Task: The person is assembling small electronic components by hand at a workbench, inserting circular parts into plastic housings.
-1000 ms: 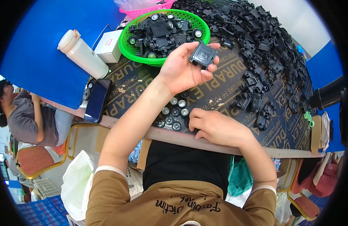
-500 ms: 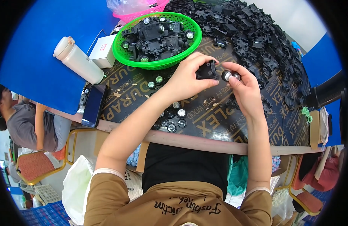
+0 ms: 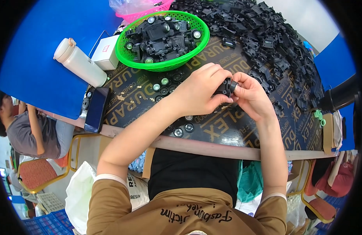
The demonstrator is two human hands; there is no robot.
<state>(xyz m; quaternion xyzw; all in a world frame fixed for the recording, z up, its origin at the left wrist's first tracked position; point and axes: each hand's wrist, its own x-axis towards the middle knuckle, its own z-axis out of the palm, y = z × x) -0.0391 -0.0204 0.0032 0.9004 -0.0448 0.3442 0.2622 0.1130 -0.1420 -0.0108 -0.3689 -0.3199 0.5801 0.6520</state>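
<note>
Between my two hands, over the middle of the dark table, is a black plastic toy-car chassis (image 3: 224,87). My left hand (image 3: 206,87) is closed around it, fingers over the top and thumb below. My right hand (image 3: 252,96) pinches a small black wheel (image 3: 233,85) against the chassis's right end; whether the wheel is seated cannot be seen. Loose wheels (image 3: 178,132) lie near the table's front edge, partly behind my left forearm, and more wheels (image 3: 164,81) lie farther back. Beyond my left hand stands a green basket (image 3: 122,58) of black chassis, some fitted with wheels.
A large heap of black chassis parts (image 3: 267,43) covers the far right. At left are a white bottle (image 3: 80,62), a white box (image 3: 106,53) and a phone (image 3: 97,109). A black tube (image 3: 339,94) juts in at right. Another person (image 3: 30,129) sits at far left.
My right hand has brought the wheel in to the chassis, and the two hands now meet. The chassis has shifted slightly right and toward me.
</note>
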